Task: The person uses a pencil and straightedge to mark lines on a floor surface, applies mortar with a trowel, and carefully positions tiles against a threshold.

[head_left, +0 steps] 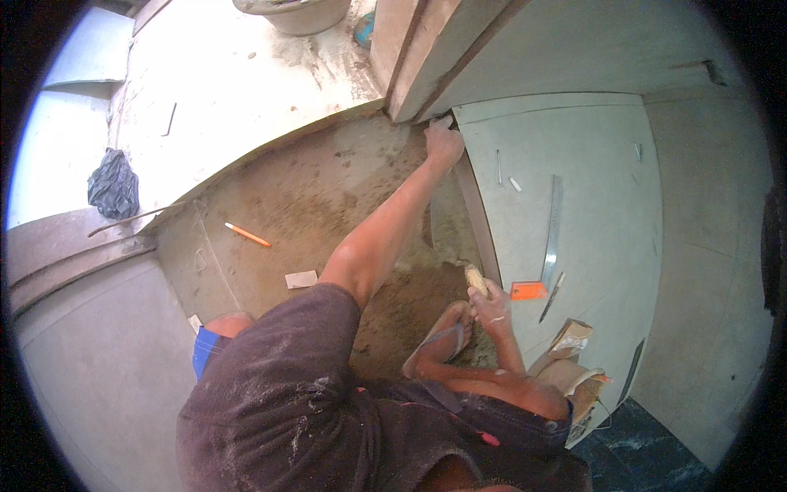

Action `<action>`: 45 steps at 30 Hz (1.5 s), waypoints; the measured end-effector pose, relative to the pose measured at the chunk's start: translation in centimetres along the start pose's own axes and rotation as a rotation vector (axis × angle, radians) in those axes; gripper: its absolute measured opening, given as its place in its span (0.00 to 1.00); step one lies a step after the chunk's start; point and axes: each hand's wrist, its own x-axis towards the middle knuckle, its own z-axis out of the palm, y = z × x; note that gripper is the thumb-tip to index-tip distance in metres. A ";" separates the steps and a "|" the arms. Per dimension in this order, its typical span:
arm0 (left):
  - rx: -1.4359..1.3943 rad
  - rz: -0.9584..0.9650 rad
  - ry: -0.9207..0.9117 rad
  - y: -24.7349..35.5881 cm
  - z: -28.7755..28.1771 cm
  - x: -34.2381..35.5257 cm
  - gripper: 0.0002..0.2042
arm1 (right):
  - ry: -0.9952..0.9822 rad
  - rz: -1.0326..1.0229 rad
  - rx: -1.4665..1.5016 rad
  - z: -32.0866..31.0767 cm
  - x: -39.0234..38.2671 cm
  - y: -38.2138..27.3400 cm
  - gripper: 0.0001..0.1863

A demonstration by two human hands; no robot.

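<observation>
My left hand (443,143) reaches to the far corner where the door frame (422,61) meets a large pale tile (590,184). Its fingers are curled at the tile's edge, and their tips are partly hidden. Closer to me, my right hand (492,310) is closed around a tool with a pale wooden handle (475,280), beside the tile's left edge; the tool's working end is not clear. Rough brown mortar floor (328,180) lies beneath my left arm. My sandalled foot (447,332) rests on it next to my right hand.
On the tile lie an orange-handled try square (529,290), a dark pen (552,297) and a thin metal pin (498,166). An orange pencil (247,234) and a small pale card (301,280) lie on the mortar. Beyond are a black plastic bag (113,184) and a bucket (307,18).
</observation>
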 end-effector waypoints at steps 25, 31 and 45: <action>-0.128 -0.444 -0.005 0.7 -0.4 -2.7 0.14 | 0.022 -0.036 -0.015 0.1 -0.5 -0.7 0.16; 0.000 -0.256 0.127 1.3 -0.7 -1.2 0.11 | 0.019 -0.041 0.008 0.0 -0.4 -0.2 0.16; 0.067 -0.143 0.070 2.0 0.2 -1.1 0.17 | 0.022 -0.054 -0.006 0.4 -0.6 -0.4 0.18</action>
